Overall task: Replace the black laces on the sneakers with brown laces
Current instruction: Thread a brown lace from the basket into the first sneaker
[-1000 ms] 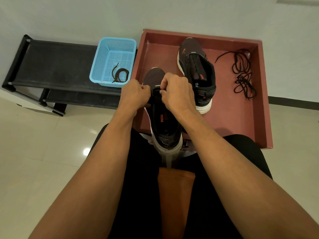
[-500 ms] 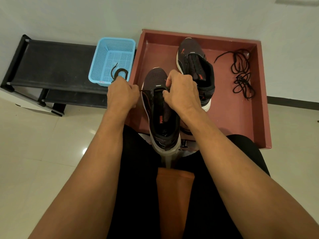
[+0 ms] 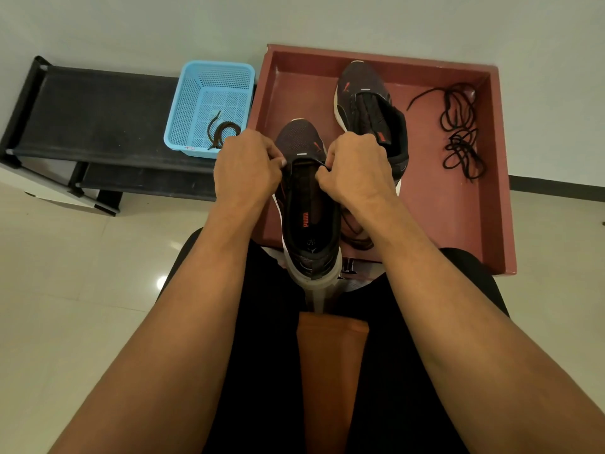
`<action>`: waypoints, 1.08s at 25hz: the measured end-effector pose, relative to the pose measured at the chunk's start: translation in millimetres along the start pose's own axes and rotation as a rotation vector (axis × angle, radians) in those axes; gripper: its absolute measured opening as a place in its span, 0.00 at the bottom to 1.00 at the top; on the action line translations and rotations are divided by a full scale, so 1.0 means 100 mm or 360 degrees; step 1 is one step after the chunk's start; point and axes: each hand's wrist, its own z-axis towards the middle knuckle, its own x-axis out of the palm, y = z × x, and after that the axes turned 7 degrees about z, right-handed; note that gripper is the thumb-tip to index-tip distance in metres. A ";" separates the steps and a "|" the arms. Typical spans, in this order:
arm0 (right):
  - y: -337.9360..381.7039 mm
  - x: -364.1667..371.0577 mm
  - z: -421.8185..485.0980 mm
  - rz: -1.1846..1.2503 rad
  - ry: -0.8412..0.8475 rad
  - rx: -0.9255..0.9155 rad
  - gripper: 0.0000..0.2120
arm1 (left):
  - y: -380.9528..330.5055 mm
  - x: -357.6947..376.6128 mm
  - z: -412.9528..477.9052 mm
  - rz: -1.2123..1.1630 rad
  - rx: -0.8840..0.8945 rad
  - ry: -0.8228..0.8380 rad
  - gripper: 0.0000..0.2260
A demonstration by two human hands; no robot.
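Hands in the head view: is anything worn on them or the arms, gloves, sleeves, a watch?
No. The left hand and right hand are bare, with no gloves, rings or watch visible. The left forearm and right forearm are uncovered; no sleeve shows.

Both hands, left hand (image 3: 245,167) and right hand (image 3: 357,168), pinch a thin lace (image 3: 316,162) across the near sneaker (image 3: 309,204), while the second sneaker (image 3: 366,103) and black laces (image 3: 458,132) lie in the red tray (image 3: 442,204), and a brown lace (image 3: 222,131) in the blue basket (image 3: 196,103).
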 end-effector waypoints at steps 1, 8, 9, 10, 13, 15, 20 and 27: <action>-0.01 0.01 0.01 0.0003 -0.0004 -0.0005 0.06 | 0.02 0.00 0.01 0.0045 -0.0041 -0.0022 0.02; -0.09 0.03 0.06 -0.0001 -0.0005 -0.0029 0.05 | 0.38 -0.13 0.13 0.0304 -0.0325 -0.0191 0.09; -0.09 0.04 0.07 -0.0003 -0.0007 -0.0036 0.05 | 0.35 -0.15 0.12 0.0361 -0.0260 -0.0186 0.08; -0.09 0.04 0.07 -0.0005 -0.0007 -0.0044 0.05 | 0.30 -0.15 0.09 0.0417 -0.0161 -0.0182 0.08; -0.10 0.05 0.08 0.0011 0.0006 -0.0060 0.03 | 0.09 -0.10 0.05 0.0436 0.0249 -0.0130 0.12; -0.09 0.05 0.08 0.0017 0.0014 -0.0058 0.03 | 0.00 -0.04 0.05 0.0244 0.0375 -0.0008 0.12; -0.11 0.01 0.08 0.0090 0.0026 -0.0021 0.05 | -0.05 0.02 0.04 0.0053 0.0125 0.0049 0.04; -0.15 0.00 0.13 0.0075 0.0008 0.0019 0.04 | 0.26 -0.20 0.08 0.0212 -0.0390 -0.0247 0.08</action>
